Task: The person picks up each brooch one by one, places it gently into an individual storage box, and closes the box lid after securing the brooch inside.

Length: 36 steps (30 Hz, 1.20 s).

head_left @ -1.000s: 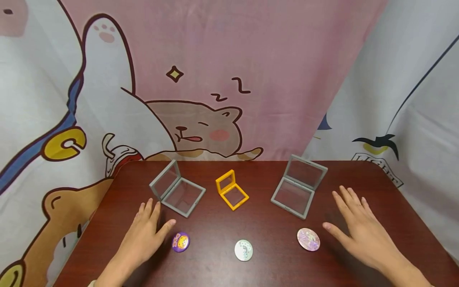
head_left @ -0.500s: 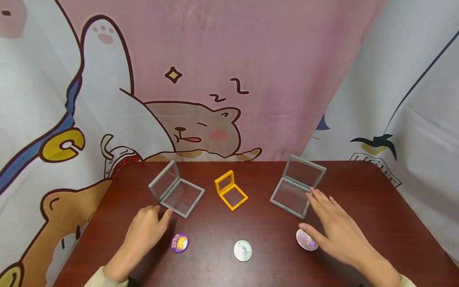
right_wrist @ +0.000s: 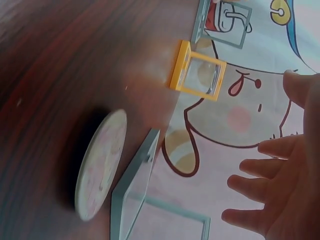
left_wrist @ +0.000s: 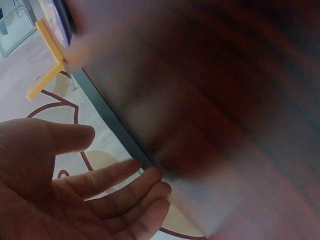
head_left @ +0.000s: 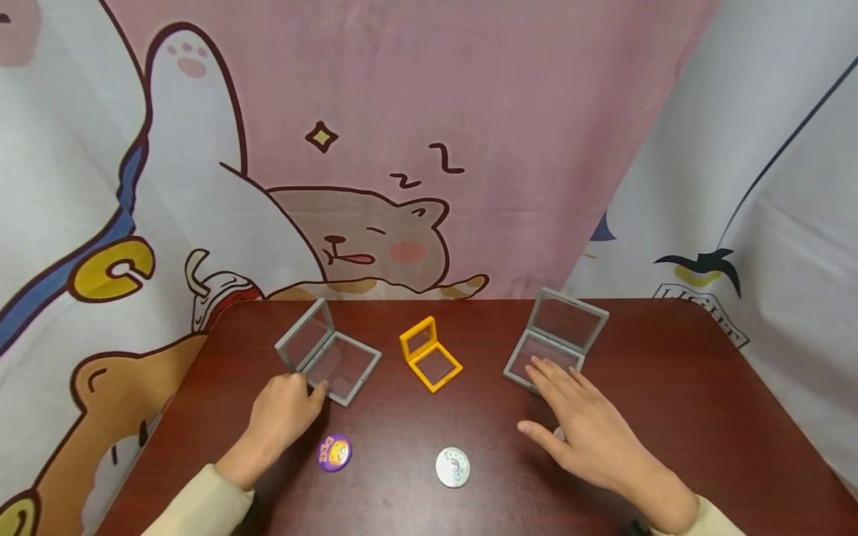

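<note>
Left hand [head_left: 284, 409] is at the near-left side of the left gray case [head_left: 340, 363] — fingers loosely bent, thumb well apart from them in the left wrist view, not clamped on anything. Fingertips sit right by the case edge; contact can't be told. That case is on the table [head_left: 389, 424], far left, lid raised.

Right hand [head_left: 596, 435] hangs above the table on the right, fingers extended and spread, thumb out to the side, gripping nothing. From the head view it overlaps the near part of the right gray case [head_left: 558, 341], lid also raised, and hides nearly all of the pink badge [right_wrist: 101, 165]. Right wrist view shows that badge on the table, just beside the case, with the fingers apart from both.

Yellow case [head_left: 436, 365], smaller, stands between the gray ones, lid up too. Nearer the person: purple badge [head_left: 334, 452] with a yellow cartoon figure, close to the left hand, and pale badge [head_left: 453, 467] around the middle. Light sleeves [head_left: 208, 502] on both arms. Behind the table hangs a cartoon cloth [head_left: 536, 149] — pink and white, sleeping animal printed on it.
</note>
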{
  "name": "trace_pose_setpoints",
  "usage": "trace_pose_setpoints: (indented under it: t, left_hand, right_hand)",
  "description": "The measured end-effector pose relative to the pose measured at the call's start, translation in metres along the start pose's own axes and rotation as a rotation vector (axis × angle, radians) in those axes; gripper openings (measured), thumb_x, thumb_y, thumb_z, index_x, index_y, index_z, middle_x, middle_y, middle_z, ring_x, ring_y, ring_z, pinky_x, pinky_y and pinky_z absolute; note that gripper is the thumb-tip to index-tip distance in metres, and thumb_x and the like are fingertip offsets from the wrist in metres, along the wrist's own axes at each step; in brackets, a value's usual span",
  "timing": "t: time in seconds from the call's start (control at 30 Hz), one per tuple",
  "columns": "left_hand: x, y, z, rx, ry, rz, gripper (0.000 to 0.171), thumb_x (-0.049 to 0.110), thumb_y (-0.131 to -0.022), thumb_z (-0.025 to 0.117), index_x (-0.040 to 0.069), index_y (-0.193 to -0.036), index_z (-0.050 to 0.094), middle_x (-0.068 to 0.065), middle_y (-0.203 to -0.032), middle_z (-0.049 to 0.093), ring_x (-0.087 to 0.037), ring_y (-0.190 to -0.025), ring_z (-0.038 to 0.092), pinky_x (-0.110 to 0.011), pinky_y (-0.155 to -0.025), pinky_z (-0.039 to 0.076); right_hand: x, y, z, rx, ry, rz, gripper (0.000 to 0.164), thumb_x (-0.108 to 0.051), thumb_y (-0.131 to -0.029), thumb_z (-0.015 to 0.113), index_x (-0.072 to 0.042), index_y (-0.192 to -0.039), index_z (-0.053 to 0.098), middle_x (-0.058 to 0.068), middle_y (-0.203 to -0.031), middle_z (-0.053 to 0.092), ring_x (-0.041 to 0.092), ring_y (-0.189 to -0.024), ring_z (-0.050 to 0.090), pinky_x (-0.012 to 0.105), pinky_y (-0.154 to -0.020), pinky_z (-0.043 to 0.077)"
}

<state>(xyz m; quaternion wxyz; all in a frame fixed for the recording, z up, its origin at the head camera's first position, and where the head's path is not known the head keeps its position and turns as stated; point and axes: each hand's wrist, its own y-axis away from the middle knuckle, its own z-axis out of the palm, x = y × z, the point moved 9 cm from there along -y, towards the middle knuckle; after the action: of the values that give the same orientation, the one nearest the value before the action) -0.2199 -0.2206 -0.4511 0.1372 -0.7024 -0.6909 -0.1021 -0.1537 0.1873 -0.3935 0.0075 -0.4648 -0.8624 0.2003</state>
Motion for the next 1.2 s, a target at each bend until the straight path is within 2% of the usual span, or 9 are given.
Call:
trace_pose_setpoints:
  t: [0.03, 0.1, 0.27, 0.4, 0.7, 0.93, 1.2]
  left_hand:
    - [-0.001, -0.001, 0.001, -0.008, -0.001, -0.007, 0.050, 0.031, -0.100, 0.068, 0.010, -0.058, 0.051, -0.008, -0.060, 0.053, -0.021, -0.058, 0.052, -0.040, -0.049, 0.042]
    - [-0.002, -0.003, 0.003, -0.027, -0.001, -0.018, 0.049, 0.031, -0.100, 0.068, 0.009, -0.060, 0.053, -0.009, -0.060, 0.054, -0.022, -0.058, 0.052, -0.041, -0.048, 0.042]
    - [-0.004, -0.007, 0.004, -0.053, 0.002, -0.029, 0.044, 0.029, -0.100, 0.070, 0.007, -0.065, 0.055, -0.009, -0.062, 0.053, -0.021, -0.059, 0.050, -0.041, -0.048, 0.042]
    - [-0.005, -0.008, 0.006, -0.082, 0.017, -0.043, 0.045, 0.029, -0.101, 0.070, 0.008, -0.065, 0.053, -0.006, -0.062, 0.048, -0.021, -0.059, 0.045, -0.039, -0.049, 0.039]
    - [-0.009, -0.008, 0.005, -0.098, 0.049, -0.066, 0.051, 0.031, -0.100, 0.071, 0.010, -0.059, 0.048, 0.000, -0.061, 0.037, -0.018, -0.056, 0.040, -0.035, -0.047, 0.036]
    - [-0.012, -0.007, 0.003, -0.099, 0.049, -0.063, 0.053, 0.032, -0.099, 0.072, 0.011, -0.057, 0.049, -0.002, -0.061, 0.043, -0.020, -0.058, 0.043, -0.038, -0.048, 0.037]
    - [-0.014, -0.006, 0.003, -0.116, 0.063, -0.072, 0.053, 0.032, -0.099, 0.073, 0.012, -0.056, 0.048, 0.001, -0.061, 0.037, -0.018, -0.057, 0.039, -0.035, -0.048, 0.034]
  right_hand:
    - [-0.002, -0.001, 0.001, -0.002, -0.002, -0.005, 0.075, -0.048, -0.097, 0.071, -0.001, -0.152, 0.050, 0.017, -0.154, 0.052, 0.034, -0.143, 0.049, 0.031, -0.126, 0.009]
    - [-0.006, -0.004, 0.004, -0.005, -0.002, -0.013, 0.074, -0.049, -0.098, 0.071, -0.001, -0.151, 0.051, 0.017, -0.154, 0.053, 0.033, -0.142, 0.050, 0.033, -0.126, 0.012]
    - [-0.015, -0.010, 0.010, -0.026, -0.005, -0.018, 0.072, -0.051, -0.098, 0.070, -0.001, -0.147, 0.055, 0.016, -0.152, 0.055, 0.033, -0.142, 0.050, 0.052, -0.118, 0.032]
    - [-0.026, -0.017, 0.016, -0.051, -0.023, -0.036, 0.071, -0.052, -0.098, 0.069, -0.001, -0.146, 0.057, 0.016, -0.152, 0.055, 0.032, -0.142, 0.051, 0.059, -0.113, 0.037]
    - [-0.066, -0.037, 0.026, -0.069, -0.076, -0.099, 0.069, -0.051, -0.098, 0.070, -0.002, -0.145, 0.058, 0.014, -0.151, 0.057, 0.033, -0.141, 0.052, 0.058, -0.115, 0.038]
    - [-0.107, -0.051, 0.043, -0.083, -0.082, -0.216, 0.066, -0.052, -0.101, 0.065, -0.003, -0.143, 0.059, 0.012, -0.146, 0.060, 0.026, -0.139, 0.054, 0.055, -0.113, 0.041]
    - [-0.137, -0.069, 0.056, -0.101, -0.145, -0.259, 0.064, -0.048, -0.097, 0.072, -0.004, -0.142, 0.060, 0.012, -0.145, 0.061, 0.024, -0.136, 0.056, 0.050, -0.110, 0.045]
